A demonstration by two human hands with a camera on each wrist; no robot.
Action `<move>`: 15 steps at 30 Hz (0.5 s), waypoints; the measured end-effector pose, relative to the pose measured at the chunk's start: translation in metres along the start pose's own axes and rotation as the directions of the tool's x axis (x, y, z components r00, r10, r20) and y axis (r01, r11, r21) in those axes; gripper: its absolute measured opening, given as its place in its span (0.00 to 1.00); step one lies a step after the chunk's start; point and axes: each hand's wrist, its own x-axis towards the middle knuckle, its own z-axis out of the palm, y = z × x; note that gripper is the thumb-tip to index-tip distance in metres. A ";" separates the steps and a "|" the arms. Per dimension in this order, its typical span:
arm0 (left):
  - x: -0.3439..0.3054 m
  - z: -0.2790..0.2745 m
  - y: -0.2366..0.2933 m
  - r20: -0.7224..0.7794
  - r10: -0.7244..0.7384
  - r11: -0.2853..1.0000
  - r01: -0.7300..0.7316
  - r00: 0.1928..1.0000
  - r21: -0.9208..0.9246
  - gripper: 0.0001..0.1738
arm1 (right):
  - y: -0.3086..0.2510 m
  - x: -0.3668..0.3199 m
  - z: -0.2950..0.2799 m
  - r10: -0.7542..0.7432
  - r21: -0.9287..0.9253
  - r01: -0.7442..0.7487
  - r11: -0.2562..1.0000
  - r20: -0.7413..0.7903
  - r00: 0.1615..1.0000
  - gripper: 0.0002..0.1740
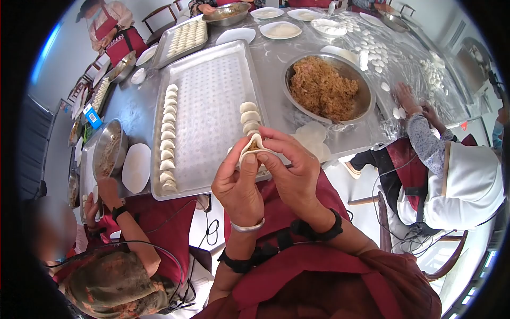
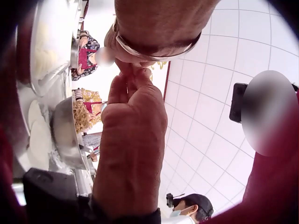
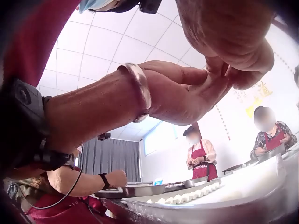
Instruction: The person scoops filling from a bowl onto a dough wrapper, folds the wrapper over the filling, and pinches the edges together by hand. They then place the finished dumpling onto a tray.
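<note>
Both hands meet over the near edge of a big metal tray [image 1: 204,186] in the head view. Between them is a round dough wrapper [image 1: 257,138], folded partway up around brown filling [image 1: 254,145]. The left hand [image 1: 240,192], with a silver bangle at its wrist, pinches the wrapper's left side between thumb and fingers. On the other side the right hand [image 1: 294,169] pinches it with thumb and fingertips. Finished dumplings [image 1: 168,135] form a row along the tray's left side, and a few more dumplings [image 1: 249,116] lie at its right. Both wrist views hide the dough behind the hands.
A large metal bowl of brown filling [image 1: 324,87] stands right of the tray, with flat wrappers [image 1: 312,139] at the table's edge below it. Further back are plates of flour [image 1: 280,30] and another tray of dumplings [image 1: 186,38]. People work on both sides.
</note>
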 end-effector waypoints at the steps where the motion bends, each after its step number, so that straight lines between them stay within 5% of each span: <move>1: -0.001 0.000 0.000 0.005 -0.003 1.000 0.003 1.000 0.005 0.20 | 0.000 0.000 0.000 -0.015 -0.001 0.015 1.000 -0.004 1.000 0.09; 7: -0.004 -0.005 0.004 0.052 -0.048 0.999 0.048 0.997 0.015 0.20 | 0.010 0.007 -0.014 -0.244 -0.139 0.263 0.955 0.135 0.960 0.12; 10: -0.003 -0.009 0.004 0.066 -0.057 0.998 0.058 0.996 -0.020 0.19 | 0.004 0.010 -0.019 -0.144 -0.121 0.172 0.978 0.209 0.967 0.16; 13: -0.005 -0.008 0.006 0.087 -0.064 0.997 0.066 0.994 -0.028 0.19 | 0.007 0.004 -0.016 0.117 0.158 -0.152 0.976 0.213 0.970 0.20; 15: -0.005 -0.008 0.006 0.092 -0.071 0.997 0.074 0.993 -0.034 0.19 | 0.011 0.003 -0.015 0.092 0.206 -0.137 0.969 0.213 0.973 0.19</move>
